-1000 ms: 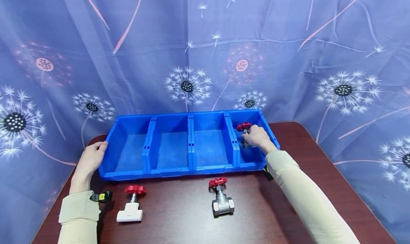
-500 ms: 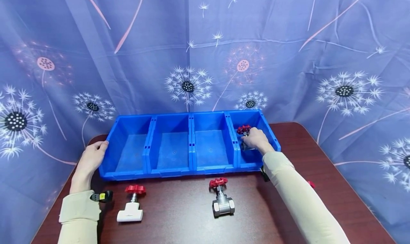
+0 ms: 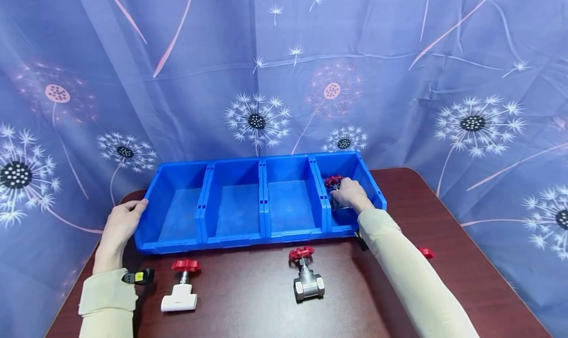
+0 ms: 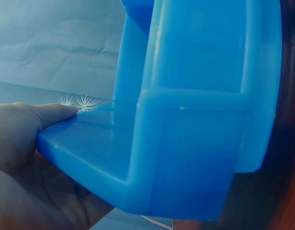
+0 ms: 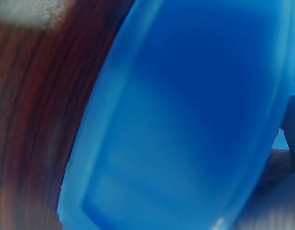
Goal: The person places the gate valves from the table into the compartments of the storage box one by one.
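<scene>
At the bin's left end, my left hand (image 3: 123,223) grips the side wall of the blue divided bin (image 3: 230,240). The left wrist view shows its thumb (image 4: 58,111) over the rim of that wall, with the other fingers on the outer side. My right hand (image 3: 350,194) reaches into the rightmost compartment and holds a metal gate valve with a red handwheel (image 3: 333,181). Much of that valve's body is hidden behind the fingers. In the right wrist view the bin's front wall (image 5: 176,124) covers most of the right hand (image 5: 277,191).
On the brown table (image 3: 239,298) in front of the bin stand a white tee-shaped valve (image 3: 179,297) with a red handle and a second metal valve (image 3: 308,284). A red handle (image 3: 426,252) shows beside the right sleeve. A patterned blue curtain (image 3: 284,81) hangs behind.
My right hand and the metal valve have sunk slightly lower in the rightmost compartment. The right forearm has shifted left, baring a red handle beside it. My left hand keeps its grip.
</scene>
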The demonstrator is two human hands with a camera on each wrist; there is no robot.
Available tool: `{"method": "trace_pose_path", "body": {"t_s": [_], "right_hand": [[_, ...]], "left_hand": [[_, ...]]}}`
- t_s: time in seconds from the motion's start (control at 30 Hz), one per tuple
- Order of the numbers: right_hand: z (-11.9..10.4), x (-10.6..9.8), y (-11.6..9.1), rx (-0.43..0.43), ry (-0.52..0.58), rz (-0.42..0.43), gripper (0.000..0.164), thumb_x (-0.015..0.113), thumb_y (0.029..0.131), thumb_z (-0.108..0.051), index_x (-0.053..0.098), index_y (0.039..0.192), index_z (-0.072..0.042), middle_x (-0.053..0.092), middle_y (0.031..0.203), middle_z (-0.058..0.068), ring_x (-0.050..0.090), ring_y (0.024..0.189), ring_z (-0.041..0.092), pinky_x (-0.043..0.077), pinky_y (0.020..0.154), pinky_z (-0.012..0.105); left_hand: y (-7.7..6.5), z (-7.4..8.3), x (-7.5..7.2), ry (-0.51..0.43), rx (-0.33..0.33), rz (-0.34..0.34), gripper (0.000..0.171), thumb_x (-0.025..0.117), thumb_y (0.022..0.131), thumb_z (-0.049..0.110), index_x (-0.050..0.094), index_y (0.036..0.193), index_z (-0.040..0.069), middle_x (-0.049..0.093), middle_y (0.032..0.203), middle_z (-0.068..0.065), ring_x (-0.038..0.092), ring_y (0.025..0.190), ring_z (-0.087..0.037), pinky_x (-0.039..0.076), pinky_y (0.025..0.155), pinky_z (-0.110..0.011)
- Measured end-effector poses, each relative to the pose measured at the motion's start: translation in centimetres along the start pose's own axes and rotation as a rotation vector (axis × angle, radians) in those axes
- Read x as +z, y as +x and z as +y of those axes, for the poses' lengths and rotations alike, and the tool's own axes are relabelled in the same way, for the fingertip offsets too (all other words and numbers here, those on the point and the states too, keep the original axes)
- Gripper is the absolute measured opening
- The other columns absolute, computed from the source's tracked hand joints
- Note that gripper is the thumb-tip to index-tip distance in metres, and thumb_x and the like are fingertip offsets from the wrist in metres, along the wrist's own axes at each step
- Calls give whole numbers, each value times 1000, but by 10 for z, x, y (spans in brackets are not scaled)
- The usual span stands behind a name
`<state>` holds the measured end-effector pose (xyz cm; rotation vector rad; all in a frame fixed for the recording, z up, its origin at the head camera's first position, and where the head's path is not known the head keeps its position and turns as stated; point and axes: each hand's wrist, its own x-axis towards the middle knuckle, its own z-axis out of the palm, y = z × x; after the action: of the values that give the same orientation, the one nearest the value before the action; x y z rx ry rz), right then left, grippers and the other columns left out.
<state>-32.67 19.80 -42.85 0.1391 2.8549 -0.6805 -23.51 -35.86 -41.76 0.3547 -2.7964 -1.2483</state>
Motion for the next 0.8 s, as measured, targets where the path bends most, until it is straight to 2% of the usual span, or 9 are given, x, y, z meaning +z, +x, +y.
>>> {"method": "trace_pose_path", "body": {"t_s": [0.23,0.43,0.63,0.8], "right_hand": [[0,2,2,10,-11,-9,27,59,95,-29,60,89,-2,59,83,13,56,75,29,45,65,40],[1,3,4,19,-11,-11,30,59,95,-29,59,101,0,60,93,16,56,83,31,47,71,44],[2,4,5,31,13,-27,30,59,96,-29,61,101,1,62,92,16,58,82,32,48,70,45],[1,5,5,34,18,-31,35,59,96,-28,59,111,3,63,101,20,59,88,34,50,77,48]], "left_hand": [[-2,0,-1,40,-31,46,69,38,102,50,49,136,-10,46,134,-38,45,119,-52,37,96,-63],[-3,1,-1,44,-48,66,69,39,101,50,52,133,-10,48,131,-37,48,115,-51,39,93,-62],[-3,1,-1,38,-49,63,69,40,101,51,53,132,-9,49,130,-37,49,113,-50,40,92,-61],[-3,1,-1,22,-59,55,71,39,101,52,52,133,-10,48,131,-37,48,114,-51,39,94,-63]]}}
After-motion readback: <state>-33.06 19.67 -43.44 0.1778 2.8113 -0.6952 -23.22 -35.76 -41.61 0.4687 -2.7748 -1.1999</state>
